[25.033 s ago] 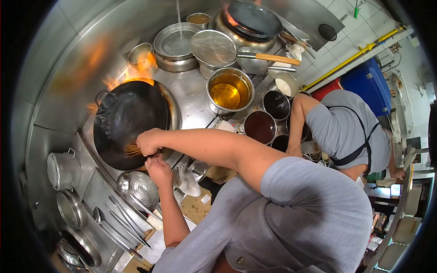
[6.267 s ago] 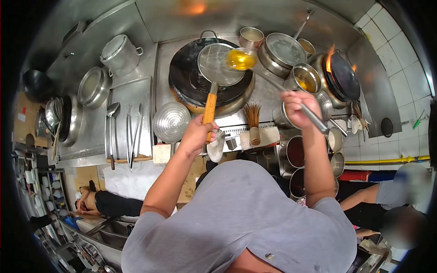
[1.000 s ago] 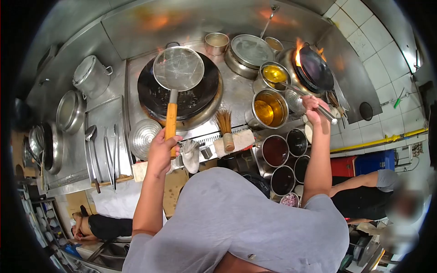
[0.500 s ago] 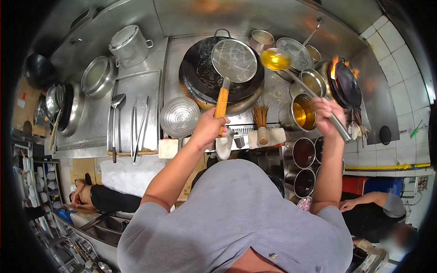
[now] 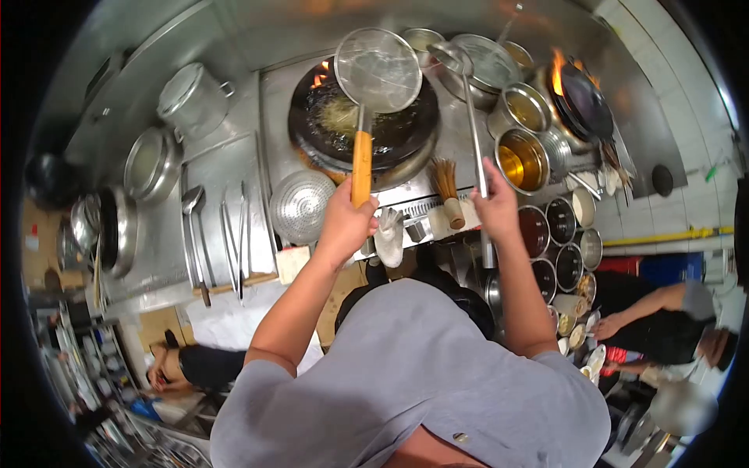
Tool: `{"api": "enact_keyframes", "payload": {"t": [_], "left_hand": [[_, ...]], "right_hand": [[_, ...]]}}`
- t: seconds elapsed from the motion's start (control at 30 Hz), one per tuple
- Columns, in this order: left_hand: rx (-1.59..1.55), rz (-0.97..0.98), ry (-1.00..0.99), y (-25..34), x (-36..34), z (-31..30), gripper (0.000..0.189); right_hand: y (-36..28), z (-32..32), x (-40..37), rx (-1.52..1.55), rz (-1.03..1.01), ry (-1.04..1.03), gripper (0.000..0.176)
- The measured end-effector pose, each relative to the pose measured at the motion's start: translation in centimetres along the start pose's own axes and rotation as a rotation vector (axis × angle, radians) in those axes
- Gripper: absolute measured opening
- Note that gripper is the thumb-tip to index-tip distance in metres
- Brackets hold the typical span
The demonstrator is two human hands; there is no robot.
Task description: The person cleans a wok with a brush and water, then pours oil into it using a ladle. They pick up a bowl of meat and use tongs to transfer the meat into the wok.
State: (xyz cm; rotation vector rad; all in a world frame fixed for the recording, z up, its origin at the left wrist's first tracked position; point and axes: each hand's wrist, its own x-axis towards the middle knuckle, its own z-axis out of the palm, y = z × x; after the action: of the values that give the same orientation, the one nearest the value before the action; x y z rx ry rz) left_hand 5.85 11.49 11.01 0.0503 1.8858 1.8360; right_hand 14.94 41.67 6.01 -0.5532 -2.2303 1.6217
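My left hand grips the wooden handle of a round wire-mesh strainer, held over the black wok. The wok holds bubbling oil, and a small flame shows at its far left rim. My right hand holds the long steel handle of a ladle; its bowl is tipped past the wok's right rim, beside the strainer. A bamboo brush stands on the stove's front ledge between my hands.
Steel pots of oil and a second flaming wok stand to the right. A perforated skimmer and several ladles lie at left. Sauce containers sit lower right, where another person works.
The ladle swung from the right oil pots to the wok and no longer shows oil in its bowl. The oil in the wok now bubbles. The strainer stayed over the wok.
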Motion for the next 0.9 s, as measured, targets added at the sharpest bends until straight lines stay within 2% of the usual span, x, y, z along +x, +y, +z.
{"api": "enact_keyframes", "payload": {"t": [0.03,0.07,0.1,0.13,0.2,0.3,0.37,0.4,0.47,0.53,0.6,0.63,0.67,0.73,0.77,0.8,0.87,0.9], "left_hand": [[0.041,0.03,0.015,-0.1,0.3,0.4,0.044],[0.062,0.029,-0.036,-0.1,0.7,0.9,0.044],[0.074,0.04,-0.053,0.1,1.2,1.4,0.042],[0.087,0.051,-0.075,0.4,1.8,2.2,0.041],[0.097,0.063,-0.158,1.4,3.4,4.3,0.037],[0.001,0.005,-0.326,1.8,6.9,8.4,0.035],[-0.093,-0.033,-0.481,1.4,9.9,12.1,0.034],[-0.122,-0.044,-0.526,1.3,11.1,14.2,0.027],[-0.122,-0.094,-0.588,0.9,13.9,18.7,0.021],[-0.137,-0.108,-0.631,0.0,16.6,23.1,0.02],[-0.195,-0.128,-0.68,-1.2,18.0,27.3,0.019],[-0.196,-0.133,-0.714,-2.8,20.3,29.1,0.018],[-0.194,-0.147,-0.753,-4.2,22.4,30.4,0.016],[-0.229,-0.266,-0.733,-5.4,23.3,32.4,0.022],[-0.231,-0.269,-0.794,-6.3,23.6,32.6,0.027],[-0.239,-0.274,-0.856,-7.3,23.4,32.3,0.033],[-0.152,-0.218,-0.785,-8.5,21.1,31.6,0.046],[-0.146,-0.264,-0.765,-7.6,17.3,30.7,0.049]], "right_hand": [[1.4,0.8,-0.7,-0.123,-0.091,0.064,0.072],[3.9,1.2,-1.2,-0.188,-0.098,0.109,0.071],[2.7,1.7,-2.3,-0.149,0.083,0.123,0.069],[8.6,2.0,-1.8,-0.199,0.092,0.153,0.067],[7.7,2.0,-2.6,-0.315,0.133,0.197,0.066],[12.6,2.1,-3.3,-0.471,0.07,0.274,0.066],[13.1,2.0,-4.2,-0.523,0.216,0.175,0.065],[13.8,2.0,-4.5,-0.512,0.228,0.208,0.065],[15.8,2.4,-5.0,-0.557,0.251,0.116,0.065],[17.1,2.2,-4.9,-0.53,0.297,0.149,0.06],[18.9,2.2,-4.9,-0.601,0.355,0.037,0.055],[15.5,1.6,-5.4,-0.721,0.435,0.011,0.052],[14.3,1.9,-5.8,-0.718,0.486,0.084,0.054],[11.2,1.6,-8.3,-0.551,0.344,0.254,0.056],[9.1,1.2,-10.0,-0.441,0.309,0.261,0.054],[7.0,0.6,-12.2,-0.314,0.236,0.273,0.067],[5.6,1.6,-17.0,-0.149,0.025,0.526,0.058],[3.2,0.6,-19.8,-0.073,0.074,0.555,0.052]]}}
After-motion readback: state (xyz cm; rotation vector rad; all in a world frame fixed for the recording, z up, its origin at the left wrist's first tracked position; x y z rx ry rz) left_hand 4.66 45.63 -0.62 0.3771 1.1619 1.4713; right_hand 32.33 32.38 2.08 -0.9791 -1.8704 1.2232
